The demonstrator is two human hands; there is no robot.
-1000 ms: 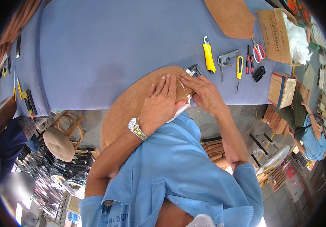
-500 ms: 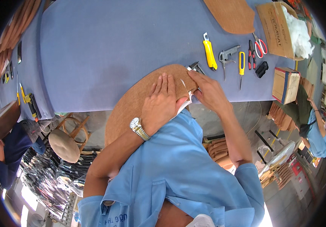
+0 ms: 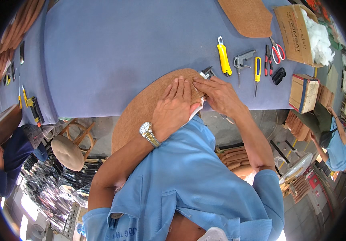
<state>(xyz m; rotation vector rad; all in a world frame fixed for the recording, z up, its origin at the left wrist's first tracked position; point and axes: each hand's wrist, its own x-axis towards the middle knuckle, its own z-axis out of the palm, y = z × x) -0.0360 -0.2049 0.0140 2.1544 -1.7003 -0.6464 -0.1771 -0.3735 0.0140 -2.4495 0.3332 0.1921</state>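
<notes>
A brown fabric-covered cushion with a rounded outline rests partly on the table's front edge and reaches down to my left forearm. My left hand lies flat on its top with the fingers stretched. At the cushion's right corner, my right hand has its fingertips over the cover, close to the left hand's fingers; its thumb is mostly hidden. White material shows along the cushion's open edge between the hands. A dark and silver tool, partly covered, lies just behind the right hand.
On the blue table lie a yellow cutter, an air blow gun, a screwdriver, pliers and scissors. A carton holds white stuffing. Other people stand at far left and right.
My right hand has shifted left and farther over the cushion's corner, its fingers now nearer my left hand. The left hand stays flat in nearly the same place.
</notes>
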